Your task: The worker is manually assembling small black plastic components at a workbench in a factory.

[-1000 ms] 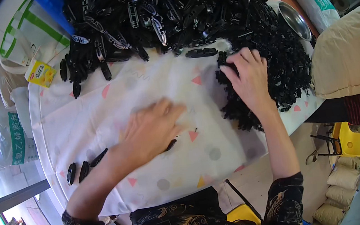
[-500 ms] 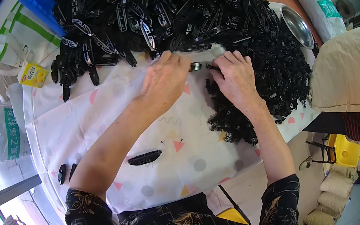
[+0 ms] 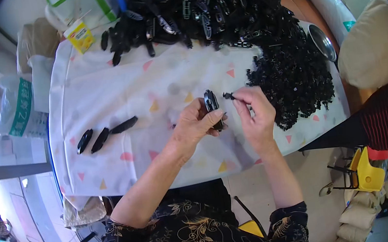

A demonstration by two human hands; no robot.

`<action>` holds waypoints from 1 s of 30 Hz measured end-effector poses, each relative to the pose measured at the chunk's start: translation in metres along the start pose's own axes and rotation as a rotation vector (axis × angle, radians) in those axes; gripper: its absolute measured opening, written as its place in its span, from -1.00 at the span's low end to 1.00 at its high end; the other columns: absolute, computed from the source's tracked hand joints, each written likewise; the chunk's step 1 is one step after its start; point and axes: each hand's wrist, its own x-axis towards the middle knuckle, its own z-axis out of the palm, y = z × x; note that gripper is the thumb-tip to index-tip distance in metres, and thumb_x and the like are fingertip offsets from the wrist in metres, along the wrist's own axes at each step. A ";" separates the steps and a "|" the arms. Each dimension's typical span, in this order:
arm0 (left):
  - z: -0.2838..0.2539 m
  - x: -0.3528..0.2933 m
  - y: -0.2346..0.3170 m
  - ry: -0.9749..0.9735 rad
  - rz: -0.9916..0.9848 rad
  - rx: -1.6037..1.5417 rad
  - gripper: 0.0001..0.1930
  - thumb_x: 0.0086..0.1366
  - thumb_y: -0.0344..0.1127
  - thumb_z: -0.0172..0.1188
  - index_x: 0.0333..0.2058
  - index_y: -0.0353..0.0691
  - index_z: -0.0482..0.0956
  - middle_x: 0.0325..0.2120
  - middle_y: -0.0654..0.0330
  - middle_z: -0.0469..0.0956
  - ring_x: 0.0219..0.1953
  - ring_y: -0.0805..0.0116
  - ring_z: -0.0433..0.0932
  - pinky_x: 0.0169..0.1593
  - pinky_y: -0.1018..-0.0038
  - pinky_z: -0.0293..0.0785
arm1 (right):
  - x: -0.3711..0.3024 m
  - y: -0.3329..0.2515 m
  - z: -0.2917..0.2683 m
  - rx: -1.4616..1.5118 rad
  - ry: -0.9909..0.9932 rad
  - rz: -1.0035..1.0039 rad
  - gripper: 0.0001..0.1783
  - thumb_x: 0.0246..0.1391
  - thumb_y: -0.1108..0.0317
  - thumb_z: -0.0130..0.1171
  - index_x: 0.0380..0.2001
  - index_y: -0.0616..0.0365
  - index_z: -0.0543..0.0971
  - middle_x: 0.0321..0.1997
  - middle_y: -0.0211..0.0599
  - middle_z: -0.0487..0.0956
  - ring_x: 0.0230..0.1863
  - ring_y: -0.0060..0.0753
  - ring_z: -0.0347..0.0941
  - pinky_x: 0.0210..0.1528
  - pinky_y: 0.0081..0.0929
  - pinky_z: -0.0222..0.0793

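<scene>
My left hand is closed around a long black oval plastic part, glossy and held upright over the tablecloth. Close by on the right, my right hand pinches a small black plastic piece between thumb and fingertips. The small piece is apart from the oval part. Three similar dark long parts lie on the cloth to the left: one oval part, a second beside it, and a third slanting away.
A big heap of black oval parts covers the far side. A pile of small black pieces lies at right, near a metal bowl. A yellow packet stands far left on the patterned tablecloth.
Both hands have come back from the heap's edge toward me. The oval part is now upright in my left hand, with the small piece in my right. The whole view has shifted.
</scene>
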 end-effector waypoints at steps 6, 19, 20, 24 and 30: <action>-0.010 -0.052 -0.005 -0.113 0.058 -0.181 -0.66 0.25 -0.39 0.14 -0.02 -0.28 0.32 -0.24 0.19 0.52 -0.22 0.43 0.53 -0.19 0.51 0.50 | -0.036 -0.048 0.009 -0.208 -0.014 -0.336 -0.71 -0.22 0.72 0.25 -0.36 0.24 0.50 -0.35 -0.17 0.51 -0.43 -0.24 0.44 -0.45 -0.48 0.37; -0.005 -0.072 -0.004 -0.181 0.017 -0.123 -0.50 0.20 -0.49 0.15 0.10 -0.25 0.22 -0.25 0.18 0.53 -0.23 0.47 0.49 -0.22 0.54 0.49 | -0.056 -0.073 0.003 -0.423 0.012 -0.459 -0.68 -0.34 0.74 0.24 -0.39 0.28 0.54 -0.32 -0.22 0.51 -0.38 -0.22 0.47 -0.41 -0.44 0.43; -0.004 -0.071 -0.006 -0.186 0.010 -0.121 -0.50 0.20 -0.49 0.15 0.10 -0.25 0.22 -0.25 0.18 0.53 -0.23 0.47 0.49 -0.22 0.54 0.49 | -0.058 -0.072 0.002 -0.407 0.018 -0.432 -0.69 -0.33 0.74 0.24 -0.39 0.28 0.54 -0.32 -0.22 0.51 -0.38 -0.22 0.47 -0.41 -0.45 0.43; 0.002 -0.067 -0.010 -0.175 -0.036 -0.123 -0.45 0.20 -0.49 0.15 0.15 -0.28 0.18 -0.25 0.15 0.53 -0.27 0.46 0.50 -0.27 0.57 0.48 | -0.061 -0.072 -0.002 -0.307 0.055 -0.242 -0.74 -0.18 0.75 0.19 -0.36 0.26 0.54 -0.31 -0.15 0.51 -0.37 -0.24 0.47 -0.38 -0.47 0.42; 0.003 -0.061 -0.010 -0.270 -0.116 -0.062 -0.37 0.16 -0.53 0.12 0.20 -0.34 0.10 -0.26 0.07 0.55 -0.35 0.46 0.51 -0.33 0.57 0.45 | -0.054 -0.063 -0.019 -0.146 -0.100 -0.100 -0.78 -0.12 0.76 0.14 -0.37 0.27 0.54 -0.33 -0.21 0.53 -0.34 -0.31 0.44 -0.33 -0.54 0.37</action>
